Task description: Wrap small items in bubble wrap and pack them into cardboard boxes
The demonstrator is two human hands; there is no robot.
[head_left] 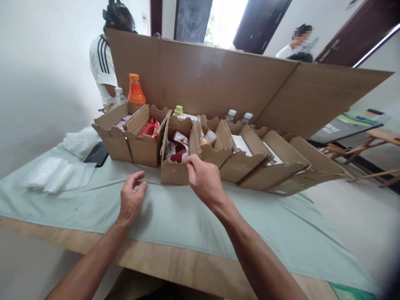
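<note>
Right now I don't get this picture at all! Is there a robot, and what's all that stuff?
No robot here: each grip is a person's bare hand. There's just one picture, from a camera worn on that person's head, looking forward and down.

A pale green cloth covers the table. On it stands a row of cardboard boxes, with clear plastic bags to the left. An orange bottle stands behind the row.

The right grip is at the front edge of one box, which has a red-and-white packet inside. I can't tell whether it's pinching anything. The left grip is open and holds nothing.
</note>
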